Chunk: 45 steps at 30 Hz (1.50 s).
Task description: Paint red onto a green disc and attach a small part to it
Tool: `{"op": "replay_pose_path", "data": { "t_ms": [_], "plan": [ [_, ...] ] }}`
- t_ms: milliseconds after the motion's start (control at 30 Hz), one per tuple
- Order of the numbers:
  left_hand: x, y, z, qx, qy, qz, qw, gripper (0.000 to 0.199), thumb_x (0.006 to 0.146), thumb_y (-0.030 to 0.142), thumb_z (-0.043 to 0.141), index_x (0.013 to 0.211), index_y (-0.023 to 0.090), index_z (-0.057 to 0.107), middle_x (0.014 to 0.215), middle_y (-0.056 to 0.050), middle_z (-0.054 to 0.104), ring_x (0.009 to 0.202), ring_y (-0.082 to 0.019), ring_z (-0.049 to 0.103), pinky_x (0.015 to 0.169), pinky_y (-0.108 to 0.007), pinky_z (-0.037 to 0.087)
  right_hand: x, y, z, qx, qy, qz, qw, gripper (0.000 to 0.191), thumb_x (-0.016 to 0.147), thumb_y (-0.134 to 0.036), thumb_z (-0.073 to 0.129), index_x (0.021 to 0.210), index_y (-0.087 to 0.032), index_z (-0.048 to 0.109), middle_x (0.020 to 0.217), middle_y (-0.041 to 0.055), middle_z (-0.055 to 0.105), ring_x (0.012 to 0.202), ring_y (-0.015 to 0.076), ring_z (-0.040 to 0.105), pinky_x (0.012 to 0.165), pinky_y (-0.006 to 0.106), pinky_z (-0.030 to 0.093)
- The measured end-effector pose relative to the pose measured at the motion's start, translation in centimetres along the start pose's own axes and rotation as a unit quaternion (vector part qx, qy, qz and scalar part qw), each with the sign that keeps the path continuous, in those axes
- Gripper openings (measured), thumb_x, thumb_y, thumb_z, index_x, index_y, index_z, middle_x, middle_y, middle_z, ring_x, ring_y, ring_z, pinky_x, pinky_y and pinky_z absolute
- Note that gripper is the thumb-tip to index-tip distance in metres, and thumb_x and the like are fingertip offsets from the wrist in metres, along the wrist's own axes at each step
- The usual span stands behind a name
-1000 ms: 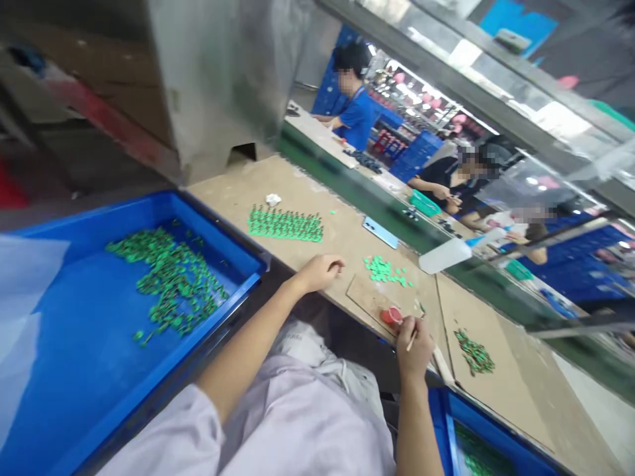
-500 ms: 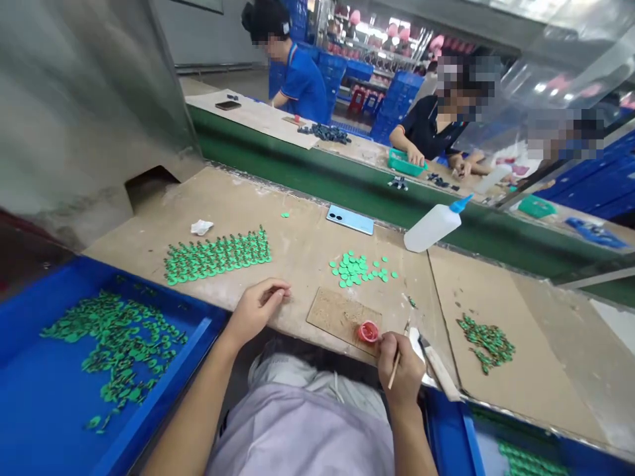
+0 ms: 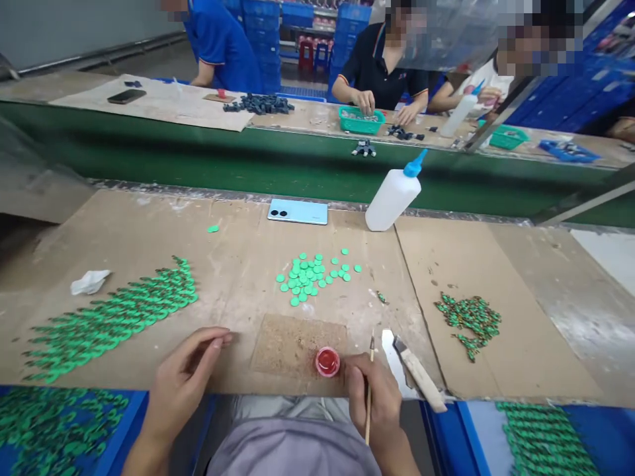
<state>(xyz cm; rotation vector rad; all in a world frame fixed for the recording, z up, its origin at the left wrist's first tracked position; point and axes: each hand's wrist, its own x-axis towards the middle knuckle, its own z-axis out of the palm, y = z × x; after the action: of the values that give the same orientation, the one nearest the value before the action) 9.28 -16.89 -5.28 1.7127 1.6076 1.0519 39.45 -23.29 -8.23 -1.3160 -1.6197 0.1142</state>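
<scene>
My right hand grips a thin wooden stick that points up and away, right beside a small red cap of red liquid on a cork board. My left hand rests at the table's near edge, fingers loosely curled with nothing in them. A cluster of flat green discs lies beyond the board. Rows of assembled green pieces stand to the left. A pile of small green parts lies to the right.
A knife lies right of my right hand. A white glue bottle, a phone and crumpled tissue sit on the table. Blue trays of green parts flank my lap. People work across the green conveyor.
The view has swung from the left tray to face the table squarely. My hands have stayed at the near edge, the right still on the stick by the red cap.
</scene>
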Motion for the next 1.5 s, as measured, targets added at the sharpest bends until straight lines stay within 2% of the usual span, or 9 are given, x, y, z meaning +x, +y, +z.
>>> {"op": "replay_pose_path", "data": {
  "t_ms": [133, 300, 467, 633, 867, 1000, 1133, 1300, 1500],
  "plan": [
    [1.1, 3.0, 1.4, 0.016, -0.040, 0.081, 0.996, 0.016, 0.100, 0.033, 0.062, 0.099, 0.029, 0.078, 0.094, -0.001, 0.083, 0.087, -0.023, 0.081, 0.080, -0.031, 0.068, 1.1, -0.6, -1.0, 0.041, -0.006, 0.046, 0.998, 0.018, 0.105, -0.013, 0.049, 0.099, -0.022, 0.064, 0.076, -0.0013, 0.069, 0.063, 0.0142, 0.068, 0.060, 0.024, 0.055],
    [5.9, 6.3, 4.5, 0.049, -0.114, 0.202, 0.971, 0.018, 0.101, 0.023, 0.062, 0.108, 0.027, 0.077, 0.107, -0.004, 0.082, 0.100, -0.024, 0.078, 0.093, -0.035, 0.063, 1.9, -0.2, -2.2, 0.046, 0.001, 0.118, 0.992, 0.021, 0.111, -0.017, 0.044, 0.114, -0.022, 0.065, 0.086, 0.0002, 0.071, 0.069, 0.0132, 0.069, 0.064, 0.022, 0.058],
    [9.0, 5.6, 7.3, 0.074, -0.206, 0.253, 0.942, 0.012, 0.099, 0.018, 0.066, 0.102, 0.023, 0.076, 0.103, -0.007, 0.080, 0.099, -0.024, 0.076, 0.090, -0.037, 0.062, 3.5, 2.5, -3.8, -0.044, 0.050, 0.099, 0.993, 0.020, 0.112, -0.024, 0.050, 0.124, -0.021, 0.065, 0.099, 0.0051, 0.073, 0.087, 0.0178, 0.072, 0.080, 0.029, 0.059],
    [8.5, 4.5, 7.9, 0.082, -0.204, 0.238, 0.946, 0.009, 0.097, 0.016, 0.069, 0.101, 0.022, 0.074, 0.101, -0.006, 0.079, 0.098, -0.024, 0.075, 0.092, -0.039, 0.062, 3.7, 2.5, -4.0, -0.017, 0.151, 0.104, 0.983, 0.017, 0.111, -0.025, 0.054, 0.120, -0.020, 0.067, 0.095, 0.0041, 0.071, 0.079, 0.0169, 0.069, 0.074, 0.030, 0.057],
    [8.1, 4.5, 8.1, 0.156, -0.190, 0.286, 0.926, 0.017, 0.099, 0.010, 0.060, 0.101, 0.020, 0.074, 0.100, -0.007, 0.078, 0.098, -0.026, 0.075, 0.094, -0.042, 0.063, 0.4, 2.0, -1.3, 0.144, 0.098, 0.077, 0.982, 0.041, 0.116, -0.049, 0.038, 0.128, -0.023, 0.067, 0.087, 0.0050, 0.069, 0.070, 0.0205, 0.065, 0.059, 0.034, 0.054],
    [8.2, 4.8, 7.9, 0.150, -0.160, 0.204, 0.954, 0.022, 0.095, 0.006, 0.058, 0.098, 0.019, 0.076, 0.096, -0.008, 0.079, 0.092, -0.025, 0.076, 0.091, -0.040, 0.063, 0.0, 2.3, -1.7, 0.148, 0.110, 0.132, 0.974, 0.037, 0.114, -0.047, 0.045, 0.116, -0.023, 0.074, 0.077, 0.0018, 0.065, 0.068, 0.0192, 0.063, 0.063, 0.033, 0.053],
    [7.1, 5.4, 7.0, -0.037, -0.148, 0.051, 0.987, 0.018, 0.093, 0.017, 0.063, 0.101, 0.019, 0.079, 0.101, -0.007, 0.082, 0.087, -0.021, 0.077, 0.085, -0.034, 0.065, 1.1, 1.7, -2.6, 0.155, 0.124, 0.170, 0.965, 0.014, 0.096, -0.020, 0.078, 0.109, -0.023, 0.074, 0.088, 0.0019, 0.075, 0.075, 0.0181, 0.073, 0.068, 0.031, 0.059],
    [3.9, 6.0, 6.5, -0.267, -0.140, -0.109, 0.947, 0.024, 0.081, 0.029, 0.083, 0.102, 0.017, 0.084, 0.096, -0.007, 0.083, 0.084, -0.019, 0.077, 0.078, -0.029, 0.066, 2.8, 0.5, -3.0, 0.146, 0.102, 0.100, 0.979, 0.007, 0.098, -0.017, 0.075, 0.101, -0.022, 0.079, 0.086, 0.0046, 0.077, 0.075, 0.0218, 0.074, 0.068, 0.038, 0.060],
    [1.4, 5.4, 7.0, -0.367, -0.119, -0.141, 0.912, 0.016, 0.081, 0.023, 0.089, 0.097, 0.020, 0.087, 0.097, -0.005, 0.081, 0.088, -0.015, 0.078, 0.081, -0.021, 0.063, 3.3, -0.1, -0.8, 0.288, 0.123, 0.057, 0.948, 0.020, 0.108, -0.030, 0.063, 0.097, -0.018, 0.073, 0.070, 0.0013, 0.065, 0.059, 0.0185, 0.062, 0.054, 0.033, 0.051]
  ]
}}
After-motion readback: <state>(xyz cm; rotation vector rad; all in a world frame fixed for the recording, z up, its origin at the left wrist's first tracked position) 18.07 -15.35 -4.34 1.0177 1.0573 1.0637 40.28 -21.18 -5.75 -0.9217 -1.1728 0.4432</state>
